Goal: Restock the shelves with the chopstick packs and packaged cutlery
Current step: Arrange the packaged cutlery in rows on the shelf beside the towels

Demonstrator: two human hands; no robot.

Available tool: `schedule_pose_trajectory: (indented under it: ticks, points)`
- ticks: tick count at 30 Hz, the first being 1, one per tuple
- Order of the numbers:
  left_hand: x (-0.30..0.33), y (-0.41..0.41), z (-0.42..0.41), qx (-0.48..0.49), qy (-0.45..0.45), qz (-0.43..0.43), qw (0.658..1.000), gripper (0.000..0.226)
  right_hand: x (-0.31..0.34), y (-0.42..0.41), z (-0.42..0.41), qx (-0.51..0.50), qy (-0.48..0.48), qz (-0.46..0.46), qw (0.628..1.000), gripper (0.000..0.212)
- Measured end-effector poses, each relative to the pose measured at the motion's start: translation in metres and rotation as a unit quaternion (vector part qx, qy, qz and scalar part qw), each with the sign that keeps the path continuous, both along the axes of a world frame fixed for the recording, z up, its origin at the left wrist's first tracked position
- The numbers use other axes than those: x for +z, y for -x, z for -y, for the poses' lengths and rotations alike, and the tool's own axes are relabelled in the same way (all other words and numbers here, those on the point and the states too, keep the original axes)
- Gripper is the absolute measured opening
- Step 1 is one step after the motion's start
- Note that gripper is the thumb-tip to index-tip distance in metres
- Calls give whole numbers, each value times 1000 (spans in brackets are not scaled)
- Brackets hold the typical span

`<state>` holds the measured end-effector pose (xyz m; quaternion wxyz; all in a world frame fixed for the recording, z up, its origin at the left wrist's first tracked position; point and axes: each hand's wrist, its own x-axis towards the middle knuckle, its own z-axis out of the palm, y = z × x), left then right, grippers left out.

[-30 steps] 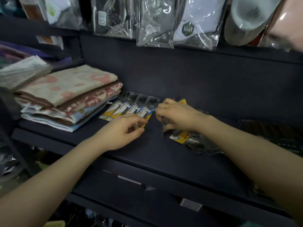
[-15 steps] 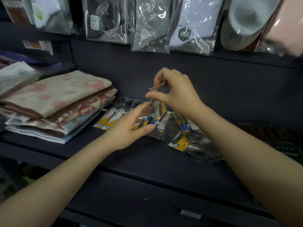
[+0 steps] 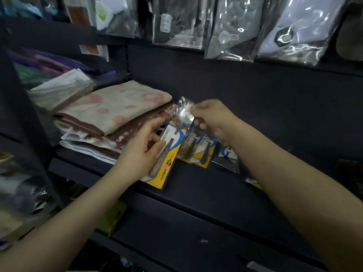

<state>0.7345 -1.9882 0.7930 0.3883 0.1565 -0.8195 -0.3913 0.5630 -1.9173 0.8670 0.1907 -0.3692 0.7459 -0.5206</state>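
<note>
Presently your left hand (image 3: 144,152) grips the lower part of a cutlery pack (image 3: 167,154) and your right hand (image 3: 211,118) pinches its clear top. The pack's long axis runs near-left to far-right, lifted over the shelf (image 3: 196,195), just left of the packs lying in a row (image 3: 204,150). Yellow-and-white card, glossy sleeve.
</note>
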Motion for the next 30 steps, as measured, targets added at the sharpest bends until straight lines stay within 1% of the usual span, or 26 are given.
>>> schedule_pose_trajectory:
  ticks: [1,2,4,6,8,10,11,13,14,15,17,18,19,21,23,26,28,29,30]
  points:
    - [-3,-7,6,22,48,43,998,35,-11,0,7,2,-33,25,999,27]
    - [-6,-14,11,33,103,84,991,29,-20,2,15,-1,-61,27,998,29]
    - [-12,-24,17,28,199,144,969,32,-34,1,29,-14,-103,-5,995,33]
    - [-18,-31,21,-2,245,186,951,39,-43,2,40,-45,-109,11,993,32]
    - [-23,-34,21,-19,272,200,941,42,-52,3,47,-46,-120,19,992,31]
    - [-26,-36,19,-24,287,205,935,45,-60,5,52,-40,-141,-11,989,31]
    - [-26,-37,17,-31,289,215,932,51,-61,4,53,-43,-146,-21,988,30]
    - [-26,-38,14,-52,287,247,924,66,-60,4,53,-51,-156,-50,985,20]
    - [-25,-38,14,-58,290,264,918,70,-60,5,54,-51,-156,-60,985,14]
    - [-25,-37,14,-60,296,275,913,74,-60,5,53,-52,-149,-59,986,15]
    - [-25,-34,17,-59,300,297,905,84,-58,3,48,-34,-122,-18,992,24]
    - [-26,-32,18,-60,297,309,902,90,-55,2,43,-15,-114,-21,993,29]
    - [-27,-30,20,-63,291,319,900,94,-51,2,38,3,-119,-56,991,35]
    - [-28,-28,20,-63,279,330,900,94,-39,6,25,28,-146,-177,973,43]
    - [-27,-27,20,-55,284,332,898,93,-25,8,7,56,-166,-266,948,41]
    - [-25,-25,20,-29,311,343,886,97,-10,9,-26,130,-211,-293,923,36]
    - [-22,-24,20,-19,315,349,882,100,-6,10,-47,153,-250,-318,902,36]
    - [-21,-24,21,-17,314,349,883,100,-4,11,-56,161,-271,-331,889,40]
    - [-20,-23,21,-20,313,348,883,97,-3,12,-66,171,-298,-336,877,49]
